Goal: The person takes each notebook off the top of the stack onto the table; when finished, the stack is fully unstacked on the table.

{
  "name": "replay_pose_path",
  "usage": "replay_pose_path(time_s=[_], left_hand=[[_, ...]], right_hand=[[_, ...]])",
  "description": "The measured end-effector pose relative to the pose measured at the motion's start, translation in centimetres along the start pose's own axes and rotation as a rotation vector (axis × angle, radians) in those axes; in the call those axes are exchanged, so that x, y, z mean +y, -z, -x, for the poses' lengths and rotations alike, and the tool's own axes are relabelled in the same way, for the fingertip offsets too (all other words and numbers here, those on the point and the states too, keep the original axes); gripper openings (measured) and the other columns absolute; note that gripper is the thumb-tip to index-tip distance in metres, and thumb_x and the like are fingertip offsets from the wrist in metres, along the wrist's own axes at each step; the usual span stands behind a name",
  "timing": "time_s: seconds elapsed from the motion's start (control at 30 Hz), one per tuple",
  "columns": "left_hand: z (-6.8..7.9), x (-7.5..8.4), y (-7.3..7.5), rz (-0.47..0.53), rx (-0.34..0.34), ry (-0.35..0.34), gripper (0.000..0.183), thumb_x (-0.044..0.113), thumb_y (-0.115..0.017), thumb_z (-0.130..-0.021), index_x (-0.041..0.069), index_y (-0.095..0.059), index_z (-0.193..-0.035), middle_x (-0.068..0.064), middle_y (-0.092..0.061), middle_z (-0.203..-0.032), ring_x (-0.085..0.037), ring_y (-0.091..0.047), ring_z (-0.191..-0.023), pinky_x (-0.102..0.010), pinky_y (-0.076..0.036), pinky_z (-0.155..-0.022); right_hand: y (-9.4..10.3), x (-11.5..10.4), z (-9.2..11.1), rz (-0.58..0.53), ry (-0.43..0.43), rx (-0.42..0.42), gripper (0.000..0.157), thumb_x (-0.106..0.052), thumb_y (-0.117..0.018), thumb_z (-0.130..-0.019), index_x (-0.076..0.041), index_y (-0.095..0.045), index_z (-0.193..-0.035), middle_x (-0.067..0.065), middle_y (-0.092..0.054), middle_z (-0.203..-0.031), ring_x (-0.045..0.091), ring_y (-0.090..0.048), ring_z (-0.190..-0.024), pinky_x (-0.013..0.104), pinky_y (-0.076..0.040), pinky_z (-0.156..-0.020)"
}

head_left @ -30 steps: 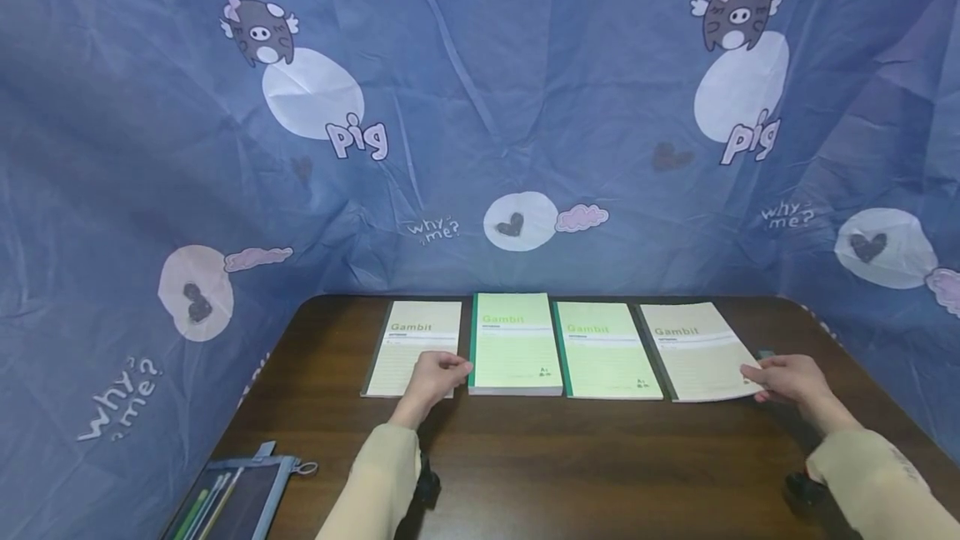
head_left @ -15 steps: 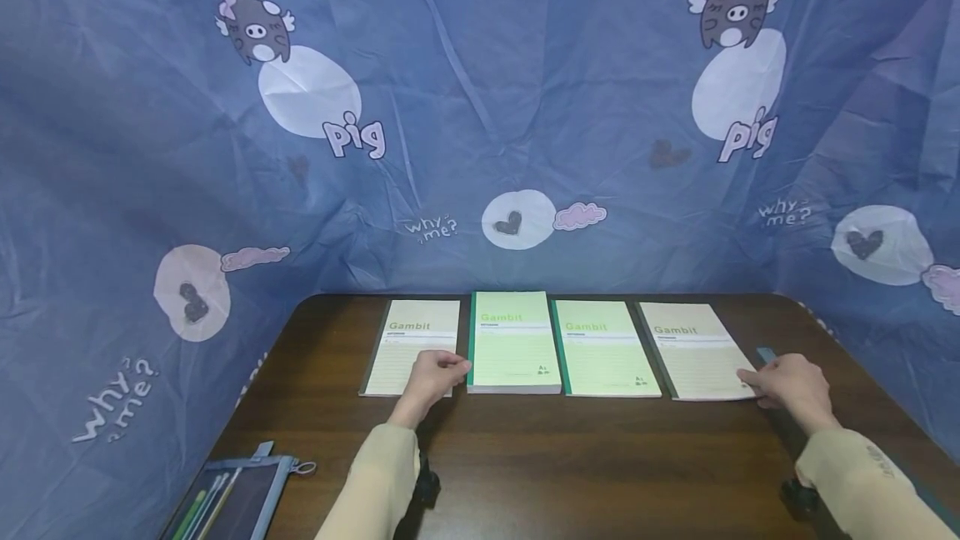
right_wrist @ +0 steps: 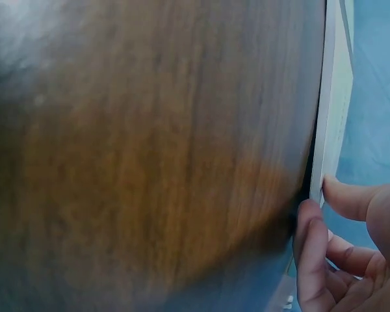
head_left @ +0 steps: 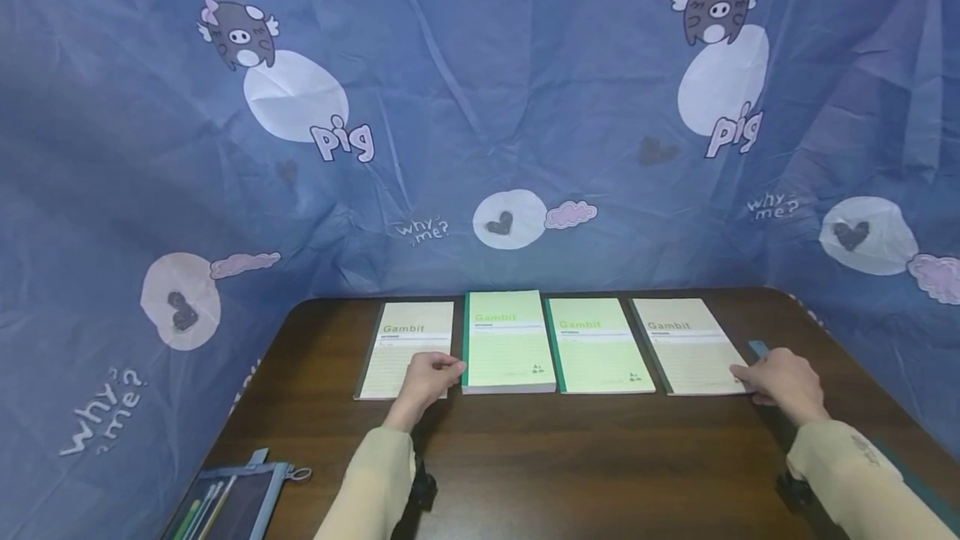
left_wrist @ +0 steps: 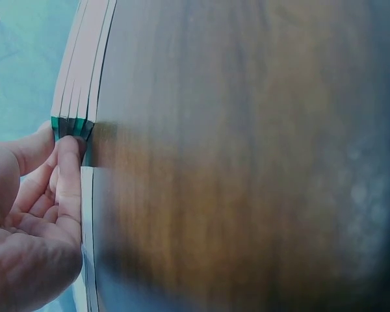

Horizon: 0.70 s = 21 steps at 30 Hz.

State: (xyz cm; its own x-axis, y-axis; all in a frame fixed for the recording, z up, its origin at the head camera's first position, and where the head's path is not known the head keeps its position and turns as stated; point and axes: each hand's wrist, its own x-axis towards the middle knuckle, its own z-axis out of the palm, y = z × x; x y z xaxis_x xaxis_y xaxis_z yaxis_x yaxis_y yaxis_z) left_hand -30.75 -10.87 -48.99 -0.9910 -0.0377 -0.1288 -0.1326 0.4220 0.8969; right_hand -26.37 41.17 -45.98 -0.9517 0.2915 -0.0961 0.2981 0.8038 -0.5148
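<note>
Four notebooks marked "Gambit" lie in a row. My left hand [head_left: 429, 377] pinches the lower spine corner of a stack of green notebooks [head_left: 507, 348]; the left wrist view shows the thumb on top and a finger at the spine ends. Left of it lies a cream notebook [head_left: 408, 332], partly behind that hand. My right hand [head_left: 786, 383] pinches the lower right corner of another cream notebook [head_left: 686, 348]. In the right wrist view its thumb is on the cover and a fingertip at the underside. A thin green notebook [head_left: 598, 357] lies between the two held ones.
A blue zip pouch [head_left: 225, 498] with pens and slim sticks in it is at the front left of the brown wooden table [head_left: 585, 465]. A blue tab [head_left: 759, 348] sticks out beyond the right hand. A blue printed curtain [head_left: 480, 107] hangs behind the table.
My right hand has shifted slightly left, and the right notebook's corner, pulled outward earlier, lies straighter. The blue tab shows more. The left hand keeps its place on the stack; the head view has shifted slightly.
</note>
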Motion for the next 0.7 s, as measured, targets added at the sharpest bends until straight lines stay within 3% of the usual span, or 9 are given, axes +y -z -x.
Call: replay_pose_path(time_s=[0.23, 0.47, 0.6, 0.7], left_hand=[[0.1, -0.1, 0.1, -0.008, -0.001, -0.011, 0.026, 0.02, -0.07, -0.094, -0.002, -0.072, -0.108, -0.008, -0.07, -0.091, -0.022, -0.065, -0.085, -0.041, -0.053, -0.079], [-0.1, -0.2, 0.0, -0.026, -0.003, -0.019, 0.025, 0.02, -0.07, -0.095, -0.002, -0.072, -0.106, -0.007, -0.07, -0.088, -0.02, -0.065, -0.083, -0.038, -0.054, -0.075], [0.0, -0.1, 0.1, -0.024, -0.003, -0.015, 0.025, 0.02, -0.069, -0.095, -0.001, -0.072, -0.106, -0.007, -0.069, -0.089, -0.021, -0.064, -0.083, -0.038, -0.053, -0.076], [0.1, 0.0, 0.2, -0.019, -0.003, -0.014, 0.025, 0.02, -0.069, -0.095, -0.001, -0.072, -0.106, -0.008, -0.069, -0.089, -0.021, -0.064, -0.084, -0.038, -0.053, -0.076]], right_hand=[[0.1, -0.4, 0.3, 0.028, -0.009, 0.0, 0.042, -0.032, -0.07, -0.089, 0.009, -0.068, -0.082, 0.007, -0.064, -0.066, 0.018, -0.065, -0.057, 0.037, -0.046, -0.054], [0.2, -1.9, 0.7, 0.09, -0.003, 0.041, 0.04, -0.036, -0.066, -0.09, 0.004, -0.065, -0.084, 0.009, -0.059, -0.066, 0.023, -0.055, -0.061, 0.037, -0.041, -0.051], [-0.5, -4.0, 0.8, 0.069, 0.064, 0.036, 0.041, -0.034, -0.064, -0.092, 0.007, -0.063, -0.094, 0.009, -0.06, -0.07, 0.021, -0.056, -0.061, 0.035, -0.042, -0.051], [-1.8, -5.8, 0.6, -0.02, 0.124, -0.005, 0.043, -0.032, -0.063, -0.094, 0.01, -0.062, -0.1, 0.008, -0.06, -0.069, 0.018, -0.057, -0.058, 0.033, -0.044, -0.051]])
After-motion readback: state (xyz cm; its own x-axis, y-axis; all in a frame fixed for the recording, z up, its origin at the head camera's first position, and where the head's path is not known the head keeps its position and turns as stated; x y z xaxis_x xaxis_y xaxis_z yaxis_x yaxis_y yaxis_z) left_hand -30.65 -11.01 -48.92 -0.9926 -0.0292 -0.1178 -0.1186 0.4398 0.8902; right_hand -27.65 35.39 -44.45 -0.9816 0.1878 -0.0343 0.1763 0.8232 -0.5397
